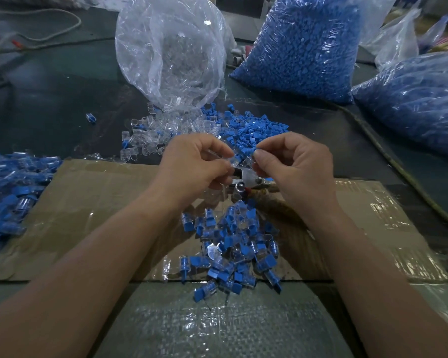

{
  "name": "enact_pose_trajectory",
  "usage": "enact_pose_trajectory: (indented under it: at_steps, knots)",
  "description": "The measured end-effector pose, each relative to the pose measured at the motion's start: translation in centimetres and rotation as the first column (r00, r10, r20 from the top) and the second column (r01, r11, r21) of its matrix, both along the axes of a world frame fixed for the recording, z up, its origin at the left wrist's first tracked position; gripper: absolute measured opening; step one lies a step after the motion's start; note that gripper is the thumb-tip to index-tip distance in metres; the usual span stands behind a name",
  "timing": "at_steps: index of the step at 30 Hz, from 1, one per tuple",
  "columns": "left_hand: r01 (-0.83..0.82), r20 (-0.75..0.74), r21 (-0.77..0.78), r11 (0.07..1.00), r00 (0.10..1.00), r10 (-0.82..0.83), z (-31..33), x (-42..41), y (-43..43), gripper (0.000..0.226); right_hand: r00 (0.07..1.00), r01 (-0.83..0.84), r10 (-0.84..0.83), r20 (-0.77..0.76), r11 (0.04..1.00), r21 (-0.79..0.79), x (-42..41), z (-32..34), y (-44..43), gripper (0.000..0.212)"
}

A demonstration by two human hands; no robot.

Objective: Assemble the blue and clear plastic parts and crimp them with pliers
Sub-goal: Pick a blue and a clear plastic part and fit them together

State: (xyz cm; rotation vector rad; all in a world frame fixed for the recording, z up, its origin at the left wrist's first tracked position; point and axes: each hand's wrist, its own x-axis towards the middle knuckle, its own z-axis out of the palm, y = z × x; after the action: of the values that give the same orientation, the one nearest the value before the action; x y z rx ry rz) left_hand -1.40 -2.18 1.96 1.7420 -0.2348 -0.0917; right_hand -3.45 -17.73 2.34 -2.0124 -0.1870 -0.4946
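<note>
My left hand (195,164) pinches a clear plastic part (234,159) between thumb and fingers. My right hand (292,161) pinches a small blue part (255,151) and holds it against the clear one above the table's middle. Metal pliers (243,179) lie on the cardboard just under both hands, partly hidden by them. Loose clear parts (150,135) and loose blue parts (254,127) are scattered beyond the hands. A heap of joined blue-and-clear pieces (233,249) lies in front of my wrists.
A taped cardboard sheet (88,215) covers the near table. An open clear bag (171,52) holds clear parts at the back. Two bags of blue parts stand at the back (303,47) and far right (419,99). More joined pieces (8,192) pile at the left.
</note>
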Motion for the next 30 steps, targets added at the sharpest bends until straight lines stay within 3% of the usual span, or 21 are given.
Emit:
enact_pose_trajectory:
  at_steps: [7, 15, 21, 26, 30]
  knots:
    - [0.006, 0.037, -0.023, 1.000, 0.999, -0.005, 0.11, -0.12, -0.13, 0.017, 1.000, -0.008, 0.013, 0.027, 0.982, -0.188, 0.03, -0.62, 0.75, 0.026]
    - [0.034, 0.106, 0.016, 0.999, 0.994, -0.035, 0.15, -0.43, -0.26, 0.017, 1.000, -0.013, 0.011, -0.009, 0.960, -0.281, 0.11, -0.83, 0.69, 0.027]
    - [0.044, 0.096, -0.044, 0.998, 0.995, -0.040, 0.40, -0.30, -0.03, 0.017, 0.997, -0.074, 0.072, -0.016, 0.978, -0.193, 0.07, -0.70, 0.60, 0.017]
    - [0.086, 0.051, -0.088, 0.992, 0.995, -0.082, 0.47, -0.23, 0.10, 0.017, 0.984, -0.171, 0.167, -0.057, 0.982, -0.084, 0.08, -0.57, 0.46, 0.030]
    - [0.100, 0.057, -0.090, 0.991, 0.994, -0.095, 0.42, -0.18, 0.11, 0.016, 0.979, -0.200, 0.199, -0.040, 0.979, -0.026, -0.01, -0.41, 0.46, 0.026]
